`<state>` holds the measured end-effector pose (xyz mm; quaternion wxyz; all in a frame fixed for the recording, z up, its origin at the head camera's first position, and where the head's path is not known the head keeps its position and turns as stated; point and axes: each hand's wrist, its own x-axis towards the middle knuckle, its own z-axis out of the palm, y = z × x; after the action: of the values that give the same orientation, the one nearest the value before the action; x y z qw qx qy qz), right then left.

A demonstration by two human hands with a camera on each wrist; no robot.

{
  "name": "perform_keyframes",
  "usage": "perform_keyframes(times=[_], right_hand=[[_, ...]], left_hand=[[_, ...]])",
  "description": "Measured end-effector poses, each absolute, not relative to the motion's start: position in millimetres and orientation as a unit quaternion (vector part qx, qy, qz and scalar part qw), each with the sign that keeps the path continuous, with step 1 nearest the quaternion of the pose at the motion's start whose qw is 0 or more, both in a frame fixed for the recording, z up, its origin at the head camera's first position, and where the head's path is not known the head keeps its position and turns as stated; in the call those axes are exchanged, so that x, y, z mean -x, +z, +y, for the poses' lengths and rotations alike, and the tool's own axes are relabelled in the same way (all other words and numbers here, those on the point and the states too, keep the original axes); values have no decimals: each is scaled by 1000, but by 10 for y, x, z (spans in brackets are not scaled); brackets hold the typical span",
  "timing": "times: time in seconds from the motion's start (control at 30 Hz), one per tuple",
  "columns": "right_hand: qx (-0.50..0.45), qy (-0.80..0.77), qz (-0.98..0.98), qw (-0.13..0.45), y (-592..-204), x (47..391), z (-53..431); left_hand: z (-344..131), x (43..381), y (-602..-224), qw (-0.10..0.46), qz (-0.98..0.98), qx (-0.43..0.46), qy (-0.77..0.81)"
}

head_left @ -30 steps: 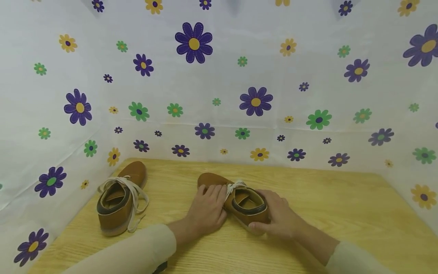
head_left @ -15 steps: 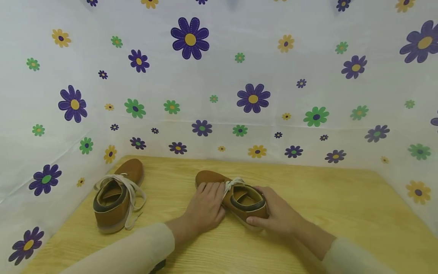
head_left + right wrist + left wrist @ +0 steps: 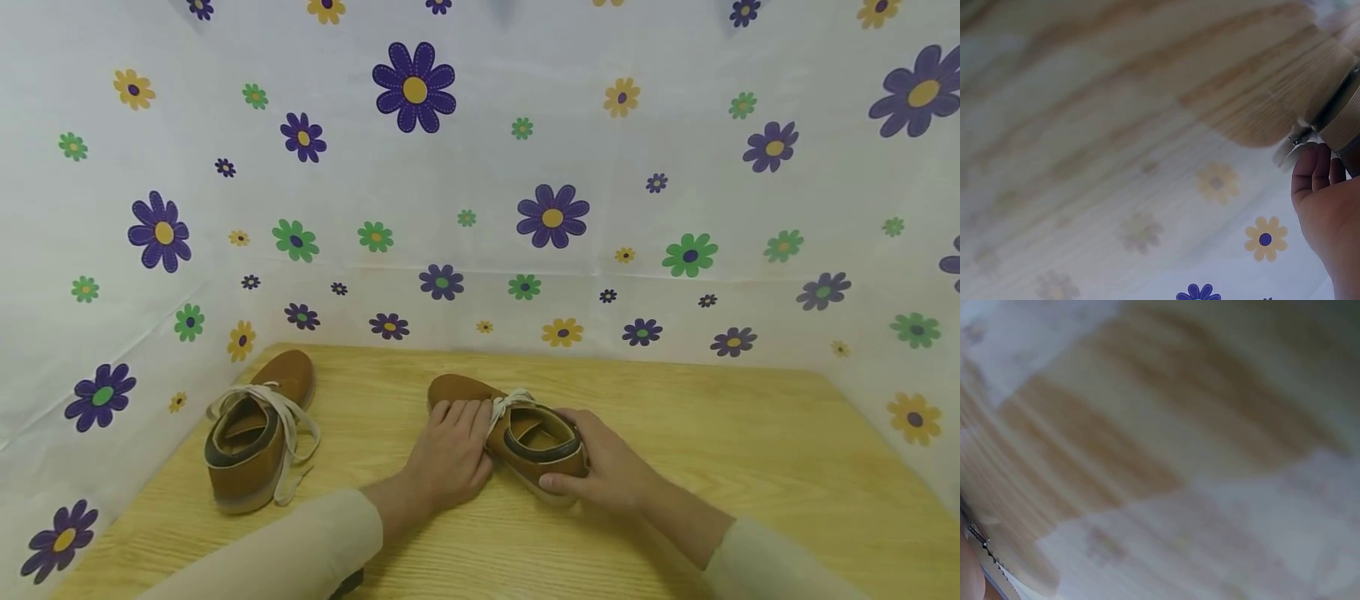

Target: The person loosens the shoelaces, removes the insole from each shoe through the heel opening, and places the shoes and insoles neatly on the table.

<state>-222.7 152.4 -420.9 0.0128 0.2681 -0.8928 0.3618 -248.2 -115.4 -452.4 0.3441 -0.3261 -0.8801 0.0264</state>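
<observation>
A brown lace-up shoe (image 3: 461,390) with cream laces (image 3: 513,398) stands on the wooden table in the head view, toe to the far left and dark-collared opening to the near right. My left hand (image 3: 448,457) holds it by the forefoot, fingers bent over the near side and their tips on the upper. Around the heel, my right hand (image 3: 611,462) grips it, thumb on the near side and fingers behind. The laces look tied in a bow, partly beside the left fingers. In the right wrist view, the right hand (image 3: 1325,206) appears at the right edge.
The matching brown shoe (image 3: 243,481) stands apart at the table's left, its long loose laces (image 3: 288,417) hanging over the right side. The wooden table (image 3: 720,467) meets flower-printed white sheets (image 3: 480,167) at the back and sides. A small dark object (image 3: 348,582) shows under the left sleeve.
The head view has shifted slightly, so everything sits a little further left in it. Both hands stay on the same shoe with no clear movement against it.
</observation>
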Motion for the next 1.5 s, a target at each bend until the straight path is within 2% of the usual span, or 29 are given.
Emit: perform_keyframes(times=[0.27, 0.53, 0.77, 1.03, 1.5], right_hand=[[-257, 365, -894, 29, -4140, 2336, 1579], [-265, 387, -883, 13, -4233, 2269, 1515], [-266, 375, -887, 27, -4211, 2256, 1475], [-261, 351, -898, 52, -4233, 2238, 1534], [-268, 333, -901, 68, -4261, 2231, 1667]], left_hand=[[-1090, 2646, -4422, 348, -878, 327, 40], [-1172, 2507, -4520, 351, -875, 333, 26], [-1207, 2505, -4521, 376, -863, 337, 29], [-1159, 2461, -4499, 329, -881, 338, 46], [-1238, 2451, -4355, 305, -883, 355, -18]])
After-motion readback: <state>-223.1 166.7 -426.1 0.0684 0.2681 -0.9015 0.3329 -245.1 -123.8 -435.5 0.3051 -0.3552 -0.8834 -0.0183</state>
